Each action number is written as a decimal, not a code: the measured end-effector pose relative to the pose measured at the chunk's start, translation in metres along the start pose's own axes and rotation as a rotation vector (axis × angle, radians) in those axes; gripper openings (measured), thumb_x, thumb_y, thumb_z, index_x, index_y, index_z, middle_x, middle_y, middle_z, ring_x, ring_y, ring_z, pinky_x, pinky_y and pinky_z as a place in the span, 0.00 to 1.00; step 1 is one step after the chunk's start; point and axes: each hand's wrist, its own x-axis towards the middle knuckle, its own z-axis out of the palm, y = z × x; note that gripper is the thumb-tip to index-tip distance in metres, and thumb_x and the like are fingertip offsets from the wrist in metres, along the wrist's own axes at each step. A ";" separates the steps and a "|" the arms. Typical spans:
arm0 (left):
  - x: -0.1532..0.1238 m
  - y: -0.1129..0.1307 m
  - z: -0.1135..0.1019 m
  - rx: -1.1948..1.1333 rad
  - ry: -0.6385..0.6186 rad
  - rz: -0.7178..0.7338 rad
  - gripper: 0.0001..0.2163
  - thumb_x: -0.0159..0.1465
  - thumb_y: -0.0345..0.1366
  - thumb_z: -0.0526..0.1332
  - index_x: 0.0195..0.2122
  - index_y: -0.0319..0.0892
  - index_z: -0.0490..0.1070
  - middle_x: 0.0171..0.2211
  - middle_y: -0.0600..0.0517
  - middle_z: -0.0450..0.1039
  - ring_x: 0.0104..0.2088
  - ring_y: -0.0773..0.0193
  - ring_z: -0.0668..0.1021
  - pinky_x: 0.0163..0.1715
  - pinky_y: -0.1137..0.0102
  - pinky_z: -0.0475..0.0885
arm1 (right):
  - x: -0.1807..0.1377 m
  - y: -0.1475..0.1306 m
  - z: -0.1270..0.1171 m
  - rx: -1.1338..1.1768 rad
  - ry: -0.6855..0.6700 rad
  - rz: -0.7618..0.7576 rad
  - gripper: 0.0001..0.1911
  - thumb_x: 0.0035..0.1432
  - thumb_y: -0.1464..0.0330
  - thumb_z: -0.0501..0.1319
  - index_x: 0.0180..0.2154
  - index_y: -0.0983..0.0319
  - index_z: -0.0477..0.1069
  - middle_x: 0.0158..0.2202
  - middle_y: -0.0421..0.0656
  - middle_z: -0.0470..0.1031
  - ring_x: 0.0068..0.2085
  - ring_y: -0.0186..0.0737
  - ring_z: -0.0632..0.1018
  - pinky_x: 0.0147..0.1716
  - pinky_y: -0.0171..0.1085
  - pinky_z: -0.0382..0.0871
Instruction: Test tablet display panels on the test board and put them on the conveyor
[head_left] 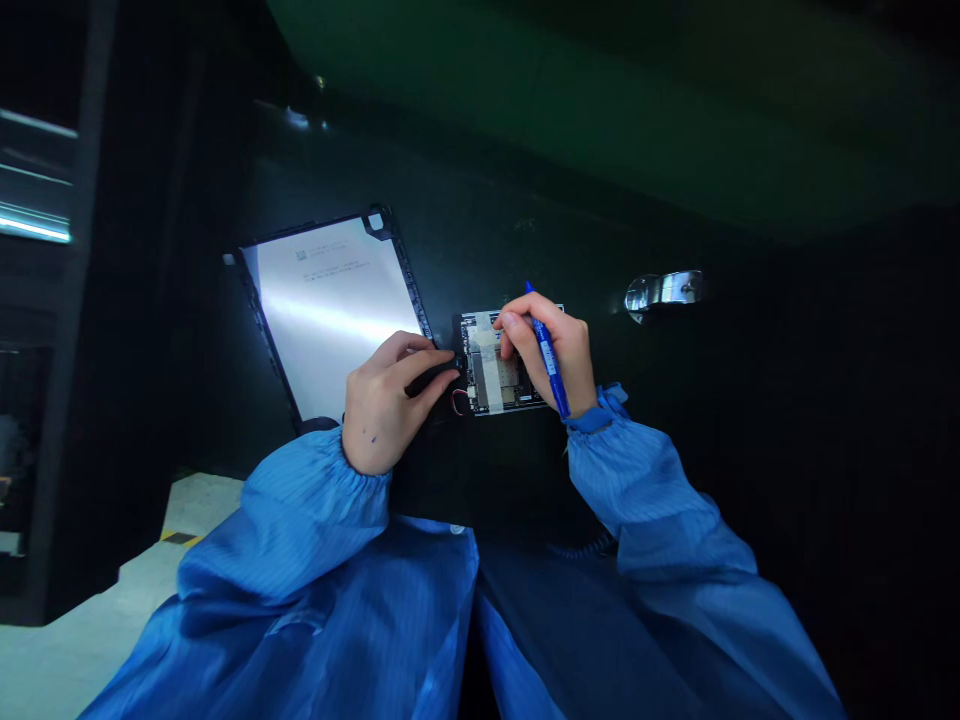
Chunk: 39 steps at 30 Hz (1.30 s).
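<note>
My left hand (390, 395) is closed in a pinch at the left edge of a circuit board (510, 385). Something small and dark is at its fingertips, too dim to name. Across the board runs a strip of pale tape (487, 365). A blue pen (549, 360) is tucked in my right hand (570, 350), its body slanting back over the palm side toward the wrist. The fingertips of that hand are bent together over the upper part of the tape; whether they touch it I cannot tell. Thin wires (457, 402) curl at the board's lower left.
A flat panel (322, 350) with a white, shiny back and black frame lies left of the board. On the dark work surface (480, 240), a shiny metallic object (666, 290) sits to the right. Pale floor (112, 630) shows at lower left.
</note>
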 end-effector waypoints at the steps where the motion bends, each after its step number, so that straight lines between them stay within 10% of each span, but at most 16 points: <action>1: 0.000 0.000 0.000 0.006 -0.007 -0.004 0.05 0.62 0.33 0.67 0.39 0.40 0.80 0.38 0.49 0.77 0.37 0.62 0.80 0.35 0.70 0.75 | 0.000 0.000 0.000 -0.001 -0.003 0.003 0.12 0.68 0.61 0.56 0.33 0.59 0.71 0.22 0.33 0.70 0.24 0.30 0.72 0.31 0.32 0.67; 39: 0.007 0.003 0.005 0.046 -0.084 -0.016 0.05 0.61 0.30 0.66 0.37 0.39 0.80 0.39 0.47 0.77 0.36 0.58 0.81 0.33 0.67 0.75 | 0.006 -0.008 -0.001 -0.302 -0.190 0.011 0.11 0.55 0.65 0.69 0.37 0.58 0.69 0.25 0.32 0.71 0.27 0.32 0.73 0.31 0.34 0.60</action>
